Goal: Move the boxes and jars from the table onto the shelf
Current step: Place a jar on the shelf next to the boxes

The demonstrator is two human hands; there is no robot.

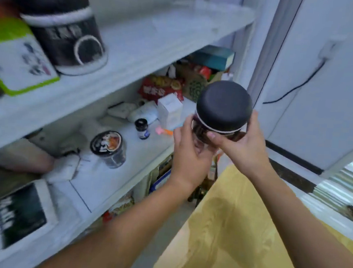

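I have the jar (224, 108) in both hands, in the air just off the front edge of the shelf (135, 52), towards its right end and above the yellow-covered table (227, 222). My left hand (188, 149) cups the glass body from the left and underneath. My right hand (241, 145) wraps it from the right, thumb laid across the front just below the lid. The fingers (255, 121) of both hands are clamped on the jar's body, not on the lid.

The jar's long axis runs roughly upright, tipped a little towards me. The black lid faces up at the camera and the base points down, hidden behind my hands.

To do this well, I would carry it to the bare stretch of the upper board, to the right of the black-labelled jar (69, 40) and the green-edged box (19, 58) there. I would level the axis before the base meets the board and clear the front edge rather than clip it. The middle board looks crowded at this end, so I judge it the poorer choice. I would set the base flat, well back from the edge, and let go only once the board carries the weight. Gripping the body, never the lid, seems safer, since I cannot tell how tightly the lid sits.
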